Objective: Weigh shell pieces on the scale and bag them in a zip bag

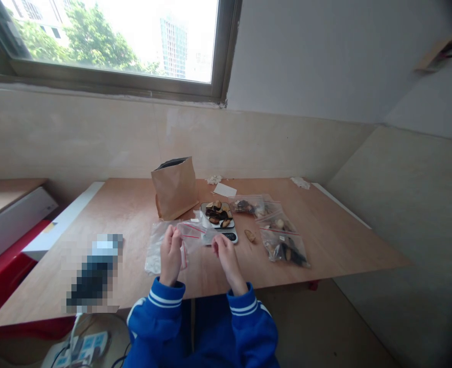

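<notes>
A window (220, 51) looking out on trees (95, 41) and a tall building (174, 48) is set above a pale wall (95, 133), with a wooden tabletop (336, 245) below it. Over the near part of the tabletop, the person's left hand (171, 255) and right hand (226, 255) reach out of blue sleeves (166, 301). A clear plastic bag (191, 231) with a red seal line spans the space between them; the left grip is closed on one side of it, and the right grip pinches the other.

More clear bags (155, 258) lie flat below and to the left. Just beyond the hands, a scale (231, 236) carries a pile of dried brown slices (218, 213), and the held bag hides part of its near end. One loose slice (250, 235) lies just right of the scale. Farther right, filled bags (283, 250) overlap one another.

A brown paper bag (175, 189) stands upright, open at the top, behind the left hand. A white card (224, 190) lies behind the scale. At the left, a pixelated item (95, 271) cannot be made out.
</notes>
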A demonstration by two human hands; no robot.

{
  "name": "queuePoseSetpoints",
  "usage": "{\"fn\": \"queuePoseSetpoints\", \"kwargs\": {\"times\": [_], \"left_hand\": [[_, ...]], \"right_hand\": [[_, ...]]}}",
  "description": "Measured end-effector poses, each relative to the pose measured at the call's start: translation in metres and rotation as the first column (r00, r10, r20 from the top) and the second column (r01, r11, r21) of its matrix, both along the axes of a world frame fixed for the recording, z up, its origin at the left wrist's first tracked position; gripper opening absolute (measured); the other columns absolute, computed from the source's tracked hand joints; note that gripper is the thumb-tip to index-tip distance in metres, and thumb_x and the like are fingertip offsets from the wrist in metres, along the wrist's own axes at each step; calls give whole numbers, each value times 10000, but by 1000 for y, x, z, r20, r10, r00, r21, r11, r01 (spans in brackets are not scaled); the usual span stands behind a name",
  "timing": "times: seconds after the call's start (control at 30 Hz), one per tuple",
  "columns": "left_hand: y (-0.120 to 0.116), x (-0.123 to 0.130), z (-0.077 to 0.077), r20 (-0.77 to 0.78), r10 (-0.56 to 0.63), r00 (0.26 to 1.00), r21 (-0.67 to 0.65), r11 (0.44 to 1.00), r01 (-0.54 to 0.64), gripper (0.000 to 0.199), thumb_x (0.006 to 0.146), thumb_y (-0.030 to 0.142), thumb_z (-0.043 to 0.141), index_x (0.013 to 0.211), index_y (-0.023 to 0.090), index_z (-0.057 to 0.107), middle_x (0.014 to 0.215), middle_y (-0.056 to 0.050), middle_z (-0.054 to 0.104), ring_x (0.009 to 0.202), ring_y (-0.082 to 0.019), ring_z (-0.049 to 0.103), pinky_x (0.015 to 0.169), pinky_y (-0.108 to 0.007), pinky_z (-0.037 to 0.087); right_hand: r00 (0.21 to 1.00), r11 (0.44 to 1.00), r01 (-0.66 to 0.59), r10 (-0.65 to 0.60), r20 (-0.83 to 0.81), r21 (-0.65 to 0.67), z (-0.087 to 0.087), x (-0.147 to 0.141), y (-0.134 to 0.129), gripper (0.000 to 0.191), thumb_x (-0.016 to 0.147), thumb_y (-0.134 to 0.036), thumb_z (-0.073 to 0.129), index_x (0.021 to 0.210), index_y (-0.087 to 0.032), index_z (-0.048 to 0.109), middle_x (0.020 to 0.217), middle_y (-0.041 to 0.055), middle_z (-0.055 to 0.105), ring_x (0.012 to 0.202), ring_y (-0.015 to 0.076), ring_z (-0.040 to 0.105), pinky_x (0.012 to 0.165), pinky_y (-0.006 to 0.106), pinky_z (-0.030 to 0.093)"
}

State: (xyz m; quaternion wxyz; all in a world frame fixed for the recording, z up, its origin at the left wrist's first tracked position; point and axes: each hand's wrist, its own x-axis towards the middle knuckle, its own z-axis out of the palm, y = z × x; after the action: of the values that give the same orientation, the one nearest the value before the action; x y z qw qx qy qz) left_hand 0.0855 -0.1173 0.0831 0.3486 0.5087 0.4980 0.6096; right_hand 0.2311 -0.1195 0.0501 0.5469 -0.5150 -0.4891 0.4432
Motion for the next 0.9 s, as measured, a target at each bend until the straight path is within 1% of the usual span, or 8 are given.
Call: {"fn": "queuePoseSetpoints", "kwargs": {"times": [0.07, 0.13, 0.17, 0.23, 0.3, 0.37, 0.57, 0.9], "left_hand": [[2, -4, 2, 33, 79, 996, -20, 997, -78, 301, 884, 394, 416, 637, 225, 380, 580, 38, 364, 544, -130, 373, 533, -253, 334], [6, -6, 3, 11, 75, 997, -38, 997, -74, 297, 859, 382, 436, 614, 225, 381, 566, 36, 367, 537, -130, 369, 522, -255, 328], [8, -7, 4, -3, 65, 998, -46, 997, -65, 299, 850, 382, 443, 604, 225, 382, 560, 34, 369, 536, -131, 370, 520, -256, 328], [13, -7, 4, -27, 40, 999, -63, 997, -42, 306, 838, 390, 457, 592, 223, 384, 553, 32, 373, 544, -133, 379, 526, -255, 331], [19, -6, 4, -29, 27, 999, -81, 996, -29, 310, 833, 401, 466, 594, 221, 383, 553, 32, 379, 552, -133, 390, 536, -253, 333], [25, -5, 3, -18, 17, 1000, -94, 995, -19, 317, 825, 416, 478, 597, 222, 371, 551, 36, 376, 550, -129, 387, 539, -252, 329], [36, -1, 3, -1, -18, 1000, -94, 995, 18, 346, 817, 471, 497, 606, 219, 387, 551, 46, 384, 546, -122, 397, 555, -248, 338], [28, 8, 2, 19, -13, 1000, -118, 993, 15, 345, 818, 470, 496, 604, 214, 407, 537, 46, 401, 523, -113, 406, 537, -240, 348]], "right_hand": [[991, 992, -129, 128, 33, 10, 5, 13, 1, 415, 858, -559, 515, 664, -195, 548, 599, -22, 514, 547, 123, 475, 517, 243, 402], [968, 970, -233, 224, 109, 72, 12, 26, 4, 370, 876, -536, 520, 835, -186, 630, 788, 26, 625, 683, 148, 572, 611, 262, 480], [966, 967, -221, 199, 164, 125, 15, 32, 8, 352, 896, -516, 505, 939, -194, 641, 915, 53, 649, 794, 169, 608, 694, 288, 511], [951, 962, -88, 4, 309, 258, 15, 46, 21, 340, 927, -468, 472, 1096, -214, 623, 1128, 99, 617, 1045, 215, 591, 892, 361, 499], [856, 927, 29, -217, 470, 374, 8, 61, 40, 352, 922, -429, 483, 1170, -212, 605, 1239, 137, 558, 1228, 259, 494, 1039, 437, 409], [756, 923, 25, -269, 597, 384, -7, 75, 61, 402, 896, -399, 522, 1243, -201, 573, 1330, 160, 498, 1309, 291, 425, 1089, 490, 354], [624, 930, -81, -234, 746, 360, -41, 88, 92, 433, 918, -369, 508, 1320, -210, 520, 1317, 137, 536, 1269, 272, 454, 1058, 467, 387], [545, 929, -38, -289, 787, 368, -40, 85, 82, 346, 937, -387, 493, 1223, -209, 574, 1143, 122, 608, 1060, 284, 538, 947, 468, 430]]}}
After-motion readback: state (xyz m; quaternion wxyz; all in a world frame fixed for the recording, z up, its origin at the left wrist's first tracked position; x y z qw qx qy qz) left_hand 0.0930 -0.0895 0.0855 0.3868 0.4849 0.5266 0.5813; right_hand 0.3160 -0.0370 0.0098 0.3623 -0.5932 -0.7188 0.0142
